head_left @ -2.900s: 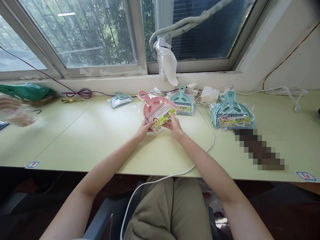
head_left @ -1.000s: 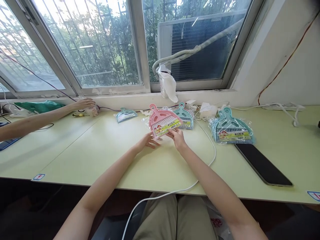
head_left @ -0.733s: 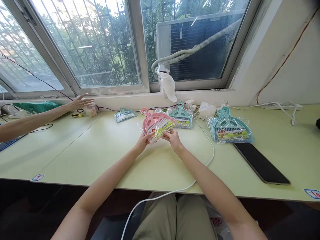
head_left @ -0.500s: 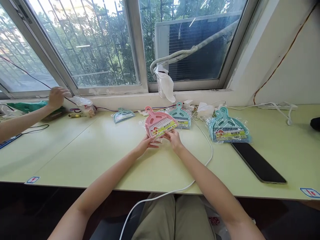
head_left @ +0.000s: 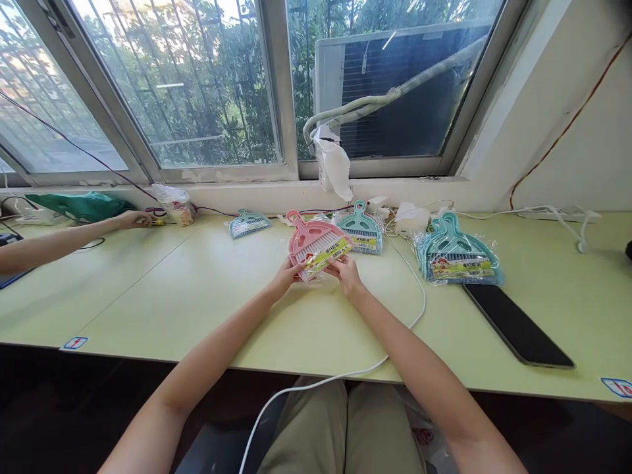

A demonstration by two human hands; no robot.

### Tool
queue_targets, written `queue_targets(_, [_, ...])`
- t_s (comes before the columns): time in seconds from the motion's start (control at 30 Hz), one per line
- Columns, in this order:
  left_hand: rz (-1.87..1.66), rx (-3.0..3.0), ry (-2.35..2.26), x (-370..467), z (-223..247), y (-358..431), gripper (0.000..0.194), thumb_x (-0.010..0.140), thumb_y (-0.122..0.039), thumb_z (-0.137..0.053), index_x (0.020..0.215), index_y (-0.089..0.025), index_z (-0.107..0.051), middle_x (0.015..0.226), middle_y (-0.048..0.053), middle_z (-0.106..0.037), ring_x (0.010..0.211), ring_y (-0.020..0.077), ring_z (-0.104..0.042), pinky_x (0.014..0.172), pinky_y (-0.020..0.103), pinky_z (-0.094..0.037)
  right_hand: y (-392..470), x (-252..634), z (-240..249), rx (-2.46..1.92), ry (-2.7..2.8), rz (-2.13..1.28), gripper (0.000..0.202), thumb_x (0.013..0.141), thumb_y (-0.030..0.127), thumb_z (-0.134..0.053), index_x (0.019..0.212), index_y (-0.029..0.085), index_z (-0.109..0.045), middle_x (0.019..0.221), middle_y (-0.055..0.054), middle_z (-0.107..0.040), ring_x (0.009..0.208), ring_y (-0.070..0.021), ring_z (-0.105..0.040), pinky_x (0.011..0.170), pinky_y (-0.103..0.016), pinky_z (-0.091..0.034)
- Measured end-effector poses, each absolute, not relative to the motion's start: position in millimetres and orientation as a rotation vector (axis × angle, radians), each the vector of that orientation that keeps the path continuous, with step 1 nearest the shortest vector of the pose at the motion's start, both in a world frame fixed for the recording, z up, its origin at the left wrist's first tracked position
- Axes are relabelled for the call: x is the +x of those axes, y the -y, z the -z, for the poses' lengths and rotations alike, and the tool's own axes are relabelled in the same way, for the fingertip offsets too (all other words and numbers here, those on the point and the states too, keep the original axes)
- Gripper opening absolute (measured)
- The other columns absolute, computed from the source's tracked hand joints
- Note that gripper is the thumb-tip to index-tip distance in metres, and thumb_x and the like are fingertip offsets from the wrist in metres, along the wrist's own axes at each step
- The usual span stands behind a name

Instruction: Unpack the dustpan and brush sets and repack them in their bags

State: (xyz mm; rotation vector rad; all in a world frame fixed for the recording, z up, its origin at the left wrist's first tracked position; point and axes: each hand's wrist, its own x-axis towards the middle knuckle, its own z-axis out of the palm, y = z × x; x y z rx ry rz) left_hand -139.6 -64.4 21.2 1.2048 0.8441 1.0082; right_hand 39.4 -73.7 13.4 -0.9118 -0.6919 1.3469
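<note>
While grasping the pink dustpan with left hand and right hand, held it tilted over the table.

Clasped its lower left corner in the left and pinched its bottom edge in the right (impossible to tell whether touching the table). Pointed the handle toward the window, with the yellow label showing. Overlapped a teal dustpan just behind; had a teal pack on the left and a teal stack on the right, beside the phone. Showed, well apart at far left, a co-worker's hand near a clear bag.
</note>
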Motion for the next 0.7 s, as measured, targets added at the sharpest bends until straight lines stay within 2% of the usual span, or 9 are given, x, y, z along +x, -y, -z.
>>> queue_targets(0.2, [-0.978,1.229,-0.859,-139.3,-15.5,67.5,0.051,0.074,-0.031,-0.073,0.120,-0.018,-0.055,0.112,0.009,-0.069,0.079,0.0197,-0.070,0.069,0.037,-0.061,68.8,42.7,-10.4,-1.033,0.654,-1.464,0.013,0.077,0.005,-0.067,0.078,0.016,-0.061,0.071,-0.001,-0.073,0.061,-0.0119,-0.070,0.062,-0.023,-0.061])
queue_targets(0.3, [-0.991,1.178,-0.869,-139.5,-14.7,65.2,0.048,0.074,-0.027,-0.072,0.119,-0.018,-0.056,0.109,0.009,-0.071,0.076,0.0202,-0.070,0.062,0.034,-0.060,68.4,44.1,-13.4,-1.035,0.700,-1.521,0.004,0.084,0.015,-0.066,0.083,0.015,-0.062,0.071,-0.004,-0.073,0.061,-0.0126,-0.070,0.059,-0.021,-0.059])
queue_targets(0.4, [-1.038,1.109,-0.923,-143.3,-17.2,58.6,0.048,0.072,-0.020,-0.070,0.118,-0.016,-0.058,0.105,0.010,-0.072,0.078,0.0197,-0.070,0.060,0.030,-0.060,67.7,48.7,-18.9,-1.053,0.784,-1.515,0.031,0.096,0.040,-0.050,0.088,0.014,-0.064,0.073,-0.009,-0.074,0.064,-0.0165,-0.072,0.060,-0.027,-0.060])
queue_targets(0.47, [-1.082,1.042,-0.960,-148.7,-19.9,52.0,0.047,0.071,-0.017,-0.067,0.117,-0.015,-0.059,0.104,0.009,-0.073,0.079,0.0196,-0.070,0.060,0.029,-0.059,67.3,55.4,-22.5,-1.131,0.885,-1.408,0.045,0.099,0.047,-0.037,0.088,0.013,-0.065,0.078,-0.013,-0.074,0.067,-0.0184,-0.072,0.065,-0.032,-0.060])
queue_targets(0.53, [-1.118,0.977,-0.992,-156.2,-22.7,45.3,0.046,0.071,-0.013,-0.064,0.116,-0.014,-0.060,0.100,0.009,-0.073,0.078,0.0189,-0.069,0.060,0.028,-0.059,67.9,64.7,-25.4,-1.238,1.063,-1.129,0.039,0.100,0.039,-0.037,0.090,0.015,-0.066,0.089,-0.012,-0.075,0.076,-0.0194,-0.073,0.076,-0.038,-0.060])
queue_targets(0.6, [-1.105,0.917,-1.001,-164.3,-25.6,40.8,0.042,0.071,-0.010,-0.061,0.112,-0.012,-0.061,0.096,0.009,-0.073,0.076,0.0171,-0.069,0.061,0.026,-0.059,69.7,74.6,-27.7,-1.293,1.348,-0.685,0.024,0.094,0.022,-0.046,0.103,0.022,-0.068,0.112,-0.008,-0.071,0.104,-0.0216,-0.067,0.096,-0.045,-0.053])
queue_targets(0.63, [-1.093,0.901,-0.986,-168.0,-27.2,39.7,0.041,0.071,-0.009,-0.061,0.112,-0.011,-0.062,0.096,0.009,-0.073,0.076,0.0163,-0.069,0.062,0.025,-0.060,70.6,78.9,-28.5,-1.275,1.489,-0.469,0.030,0.091,0.016,-0.049,0.111,0.027,-0.068,0.127,-0.006,-0.065,0.123,-0.0229,-0.057,0.107,-0.047,-0.045])
queue_targets(0.7, [-1.060,0.886,-0.958,-173.4,-30.4,40.0,0.039,0.072,-0.008,-0.061,0.111,-0.011,-0.062,0.095,0.008,-0.073,0.075,0.0149,-0.068,0.062,0.022,-0.059,71.9,85.0,-29.2,-1.227,1.701,-0.172,0.043,0.085,0.008,-0.052,0.118,0.032,-0.066,0.143,-0.002,-0.052,0.141,-0.0244,-0.037,0.116,-0.051,-0.032])
